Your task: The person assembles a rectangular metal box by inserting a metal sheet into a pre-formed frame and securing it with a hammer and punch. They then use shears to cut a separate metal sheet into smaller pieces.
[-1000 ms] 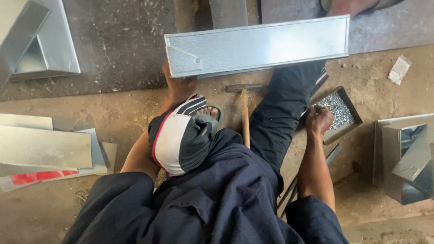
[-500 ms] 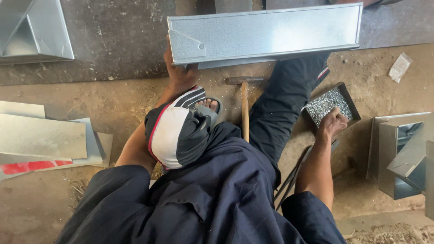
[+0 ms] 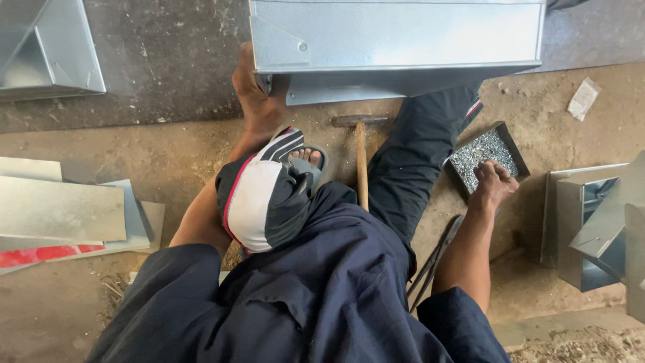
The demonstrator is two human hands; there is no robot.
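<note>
the left hand grips the metal duct; the right hand, fingers curled together, digs in the rivet tray; sharp edges may cut.

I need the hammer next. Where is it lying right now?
In the head view the hammer lies on the dirt floor at centre, between the person's legs, its head just below the sheet-metal duct.

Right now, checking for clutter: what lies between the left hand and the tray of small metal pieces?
In the head view, a hammer and the person's dark-trousered leg lie between left hand and tray.
</note>
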